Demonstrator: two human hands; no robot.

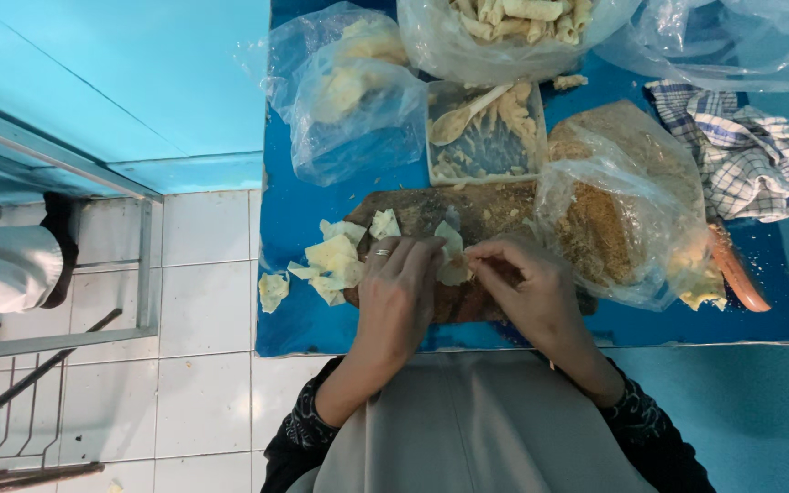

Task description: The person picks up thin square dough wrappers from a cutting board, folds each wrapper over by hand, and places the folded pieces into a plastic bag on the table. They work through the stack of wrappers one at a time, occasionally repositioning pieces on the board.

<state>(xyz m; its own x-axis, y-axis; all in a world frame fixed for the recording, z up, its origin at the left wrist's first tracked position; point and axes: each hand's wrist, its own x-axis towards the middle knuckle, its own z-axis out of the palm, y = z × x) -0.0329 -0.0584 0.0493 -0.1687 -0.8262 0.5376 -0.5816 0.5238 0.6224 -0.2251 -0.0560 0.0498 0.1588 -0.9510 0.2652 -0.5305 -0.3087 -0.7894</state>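
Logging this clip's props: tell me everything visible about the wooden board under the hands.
The board is dark brown, worn-looking wood, lying flat on the blue table near its front edge. Crumbs dust its top. Pale wrapper pieces overlap its left end, a bag of brown crumbs covers its right end, and both hands, left and right, rest over its middle. Its full outline is hidden.

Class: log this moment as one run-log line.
left hand: on board | right hand: pinching wrapper | spare wrappers: left | crumb bag: right

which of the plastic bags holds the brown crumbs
The clear bag at the right of the board, beside the right hand. The other bags hold pale pieces or rolls.
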